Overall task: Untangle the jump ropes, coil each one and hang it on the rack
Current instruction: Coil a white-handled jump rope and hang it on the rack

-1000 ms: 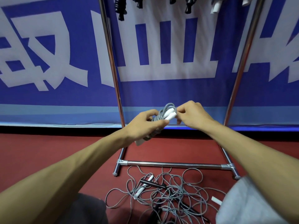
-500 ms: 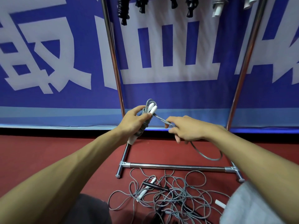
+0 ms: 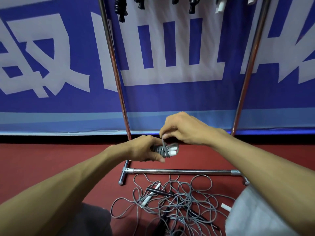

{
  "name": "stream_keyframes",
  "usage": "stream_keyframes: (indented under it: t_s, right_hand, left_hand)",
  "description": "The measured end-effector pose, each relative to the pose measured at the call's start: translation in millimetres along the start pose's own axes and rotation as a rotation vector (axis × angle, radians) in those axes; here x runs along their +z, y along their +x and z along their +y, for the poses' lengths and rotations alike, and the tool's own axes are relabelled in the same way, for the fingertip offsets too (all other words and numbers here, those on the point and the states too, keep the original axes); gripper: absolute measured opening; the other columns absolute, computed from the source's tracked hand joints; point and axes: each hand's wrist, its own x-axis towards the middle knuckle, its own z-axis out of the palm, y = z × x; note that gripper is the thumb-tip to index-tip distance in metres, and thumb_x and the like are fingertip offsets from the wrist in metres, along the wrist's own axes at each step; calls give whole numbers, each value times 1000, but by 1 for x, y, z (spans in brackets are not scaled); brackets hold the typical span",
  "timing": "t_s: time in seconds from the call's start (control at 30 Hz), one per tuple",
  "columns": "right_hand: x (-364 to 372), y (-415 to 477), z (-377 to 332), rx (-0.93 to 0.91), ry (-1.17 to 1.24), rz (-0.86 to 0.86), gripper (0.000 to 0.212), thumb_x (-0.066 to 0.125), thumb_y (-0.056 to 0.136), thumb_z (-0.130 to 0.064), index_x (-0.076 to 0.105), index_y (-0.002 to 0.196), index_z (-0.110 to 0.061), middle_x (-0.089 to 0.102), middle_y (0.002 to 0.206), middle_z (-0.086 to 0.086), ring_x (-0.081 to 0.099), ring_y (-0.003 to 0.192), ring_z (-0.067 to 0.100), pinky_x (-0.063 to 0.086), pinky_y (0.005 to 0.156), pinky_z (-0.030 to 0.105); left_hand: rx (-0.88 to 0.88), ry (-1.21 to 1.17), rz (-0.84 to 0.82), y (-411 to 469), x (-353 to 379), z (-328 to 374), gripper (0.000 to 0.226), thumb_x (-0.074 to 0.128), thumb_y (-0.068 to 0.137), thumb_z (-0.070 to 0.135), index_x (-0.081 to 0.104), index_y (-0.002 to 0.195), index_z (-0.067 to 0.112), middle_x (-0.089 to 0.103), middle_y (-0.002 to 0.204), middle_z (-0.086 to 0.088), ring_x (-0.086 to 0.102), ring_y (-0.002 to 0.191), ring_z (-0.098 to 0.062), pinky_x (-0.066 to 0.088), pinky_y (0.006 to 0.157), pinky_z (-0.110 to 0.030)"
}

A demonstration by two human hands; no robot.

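Our left hand curls round the coiled jump rope, whose white handles poke out to the right of our fingers, and just above it our right hand pinches a loop of its grey cord. Below both, the tangled ropes lie on the red floor, touching the bottom bar of the rack

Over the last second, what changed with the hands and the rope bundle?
The right hand drew a strand out to the right, then brought it back over the coiled rope, pinching it above the wraps. The coiled rope tipped from upright to sideways. The left hand kept its grip; the floor tangle and rack stayed.
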Motion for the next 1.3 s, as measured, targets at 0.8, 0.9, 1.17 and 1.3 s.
stream_keyframes:
  t_s: [0.8,0.9,1.17,1.3]
  right_hand:
    - [13,30,40,225,4,66,27,36,104,-30,49,127,-31,55,86,-4,53,82,22,47,79,41]
    - [17,40,41,348,-53,87,37,32,102,-47,52,92,-17,58,76,8,57,76,33,48,71,41]
    - [28,55,37,429,-73,34,51,24,101,-53,40,71,-16,48,73,6,49,78,35,40,70,40]
    - [36,62,18,265,-149,-46,30,25,103,-33,45,95,-13,50,84,9,52,84,38,41,73,42]
  left_hand:
    - [-156,-780,572,5,-31,-3,25,64,91,30,65,114,38,68,87,11,62,64,2,48,58,-10]
    - [-139,-839,619,13,-29,-11,25,62,93,26,64,110,43,66,81,15,58,56,6,45,52,-8]
    - [-202,-855,704,29,-30,-48,15,64,92,33,64,101,45,62,82,0,56,66,-15,49,65,-32]
    - [-245,-779,722,38,-30,-58,13,64,92,37,63,104,41,59,71,9,52,59,-10,46,56,-21]
